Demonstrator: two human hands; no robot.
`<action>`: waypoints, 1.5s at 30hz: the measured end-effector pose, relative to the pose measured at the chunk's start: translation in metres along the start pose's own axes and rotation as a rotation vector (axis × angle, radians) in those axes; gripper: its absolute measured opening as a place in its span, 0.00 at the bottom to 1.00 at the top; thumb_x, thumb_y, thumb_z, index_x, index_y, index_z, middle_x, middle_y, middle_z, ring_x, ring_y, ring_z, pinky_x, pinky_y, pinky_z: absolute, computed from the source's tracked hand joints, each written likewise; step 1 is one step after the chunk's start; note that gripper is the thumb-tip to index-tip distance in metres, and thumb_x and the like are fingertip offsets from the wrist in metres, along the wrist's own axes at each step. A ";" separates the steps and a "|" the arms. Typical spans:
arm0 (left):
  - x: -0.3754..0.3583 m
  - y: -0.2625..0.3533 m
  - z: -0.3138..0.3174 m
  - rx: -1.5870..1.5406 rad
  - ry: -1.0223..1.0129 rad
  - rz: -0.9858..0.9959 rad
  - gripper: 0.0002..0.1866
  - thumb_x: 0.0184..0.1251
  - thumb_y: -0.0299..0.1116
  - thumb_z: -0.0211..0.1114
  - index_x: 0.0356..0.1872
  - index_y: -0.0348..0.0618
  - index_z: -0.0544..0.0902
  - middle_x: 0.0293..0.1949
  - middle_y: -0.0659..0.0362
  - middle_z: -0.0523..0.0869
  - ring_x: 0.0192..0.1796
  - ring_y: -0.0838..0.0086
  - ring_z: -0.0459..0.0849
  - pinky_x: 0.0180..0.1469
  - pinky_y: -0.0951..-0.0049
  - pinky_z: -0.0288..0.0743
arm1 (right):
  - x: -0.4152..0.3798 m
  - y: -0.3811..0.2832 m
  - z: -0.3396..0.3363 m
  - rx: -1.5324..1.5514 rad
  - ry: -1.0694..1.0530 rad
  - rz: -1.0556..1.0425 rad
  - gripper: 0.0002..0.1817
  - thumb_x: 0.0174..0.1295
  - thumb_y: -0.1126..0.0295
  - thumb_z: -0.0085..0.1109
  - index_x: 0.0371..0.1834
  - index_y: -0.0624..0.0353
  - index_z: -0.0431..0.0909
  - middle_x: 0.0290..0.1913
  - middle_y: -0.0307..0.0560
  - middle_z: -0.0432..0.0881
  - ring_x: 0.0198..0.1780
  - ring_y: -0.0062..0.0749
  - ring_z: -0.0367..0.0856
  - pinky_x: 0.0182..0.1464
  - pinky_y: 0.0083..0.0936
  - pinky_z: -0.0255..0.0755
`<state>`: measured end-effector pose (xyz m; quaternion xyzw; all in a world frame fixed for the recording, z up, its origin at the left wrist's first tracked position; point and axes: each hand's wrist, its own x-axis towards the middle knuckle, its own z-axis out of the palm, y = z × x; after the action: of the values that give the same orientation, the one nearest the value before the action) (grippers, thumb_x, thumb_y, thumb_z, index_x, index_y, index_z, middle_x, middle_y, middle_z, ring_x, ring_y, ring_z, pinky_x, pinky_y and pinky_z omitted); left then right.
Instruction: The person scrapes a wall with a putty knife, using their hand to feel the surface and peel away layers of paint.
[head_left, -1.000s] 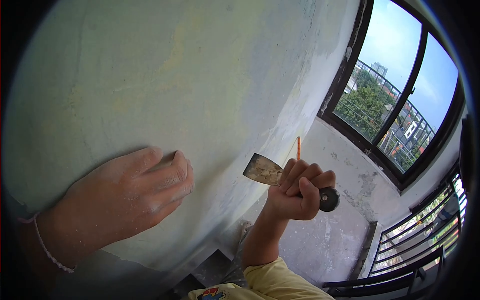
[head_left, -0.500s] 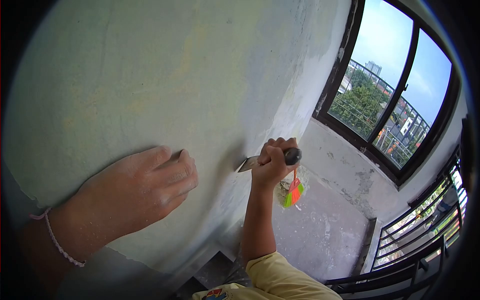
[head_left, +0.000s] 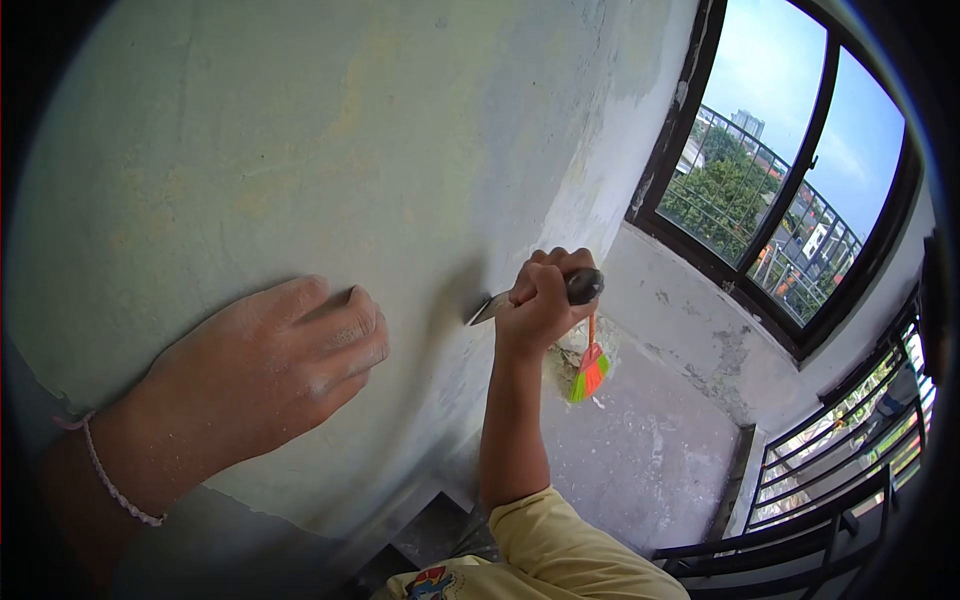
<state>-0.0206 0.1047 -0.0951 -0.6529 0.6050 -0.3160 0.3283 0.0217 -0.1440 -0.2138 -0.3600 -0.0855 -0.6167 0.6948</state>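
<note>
**Patchy green wall, one scraper on it, two dusty-ish hands**

Pale green wall (head_left: 300, 150) fills most of the view, blotched with yellow and going grey-blue and white toward the corner. Past the corner there's a dark-framed window (head_left: 765, 165) with trees (head_left: 715, 200) and buildings outside, and the stretch of far wall (head_left: 700, 320) below it is pretty chipped. Black railing (head_left: 775, 541) sits lower right, next to a grey floor (head_left: 650, 450) speckled with white.

So, the scraper (head_left: 586, 287): it's in the right hand (head_left: 545, 300), fingers wrapped round the handle in a fist. Black butt end points away from the wall, and the blade's edge is up against the wall near the corner, tilted, with a dark shadow beside it. Can't tell how hard it's pressed.

Left hand (head_left: 270, 360) has nothing in it that I can see. It's palm toward the wall, fingers loosely bent and a bit apart, white dust on the knuckles. Can't tell how much of the palm touches. Thin braided bracelet (head_left: 103, 480) on that wrist.

Just past the right fist, low in the corner, is an orange and green broom (head_left: 588, 375). Yellow sleeve (head_left: 560, 540) on the right arm.
</note>
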 end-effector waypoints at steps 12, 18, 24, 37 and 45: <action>-0.001 0.000 0.000 -0.006 0.014 -0.001 0.11 0.60 0.32 0.62 0.41 0.43 0.87 0.53 0.60 0.84 0.59 0.72 0.78 0.56 0.70 0.74 | 0.011 -0.026 -0.005 0.169 0.067 0.065 0.11 0.45 0.80 0.46 0.17 0.52 0.57 0.11 0.34 0.53 0.11 0.17 0.44 0.13 0.18 0.45; 0.002 -0.001 -0.001 -0.010 0.012 0.012 0.10 0.60 0.31 0.62 0.40 0.44 0.87 0.53 0.60 0.84 0.59 0.73 0.78 0.55 0.70 0.74 | -0.004 0.002 0.006 -0.065 0.049 0.077 0.13 0.47 0.83 0.47 0.17 0.53 0.56 0.13 0.35 0.56 0.12 0.16 0.49 0.14 0.17 0.47; 0.002 -0.001 -0.002 -0.019 0.036 -0.006 0.10 0.59 0.31 0.63 0.40 0.44 0.87 0.53 0.61 0.84 0.59 0.72 0.78 0.54 0.70 0.74 | 0.007 -0.040 -0.010 0.211 0.006 -0.159 0.12 0.47 0.79 0.50 0.18 0.53 0.57 0.13 0.35 0.55 0.12 0.19 0.51 0.15 0.19 0.47; 0.003 -0.002 -0.002 0.050 0.027 0.035 0.10 0.59 0.31 0.63 0.41 0.44 0.87 0.54 0.60 0.84 0.60 0.71 0.77 0.55 0.70 0.74 | -0.017 0.002 -0.023 0.061 -0.253 -0.327 0.10 0.44 0.78 0.52 0.20 0.55 0.59 0.12 0.38 0.60 0.12 0.21 0.53 0.18 0.24 0.47; 0.002 -0.001 -0.002 0.065 0.011 0.055 0.09 0.62 0.33 0.63 0.40 0.45 0.87 0.53 0.60 0.83 0.59 0.72 0.77 0.54 0.70 0.74 | -0.013 -0.055 -0.026 0.398 -0.230 -0.556 0.11 0.42 0.80 0.54 0.20 0.54 0.62 0.12 0.39 0.63 0.12 0.23 0.58 0.18 0.22 0.52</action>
<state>-0.0212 0.1023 -0.0933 -0.6233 0.6140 -0.3300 0.3544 -0.0400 -0.1486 -0.2179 -0.2478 -0.3762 -0.7087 0.5429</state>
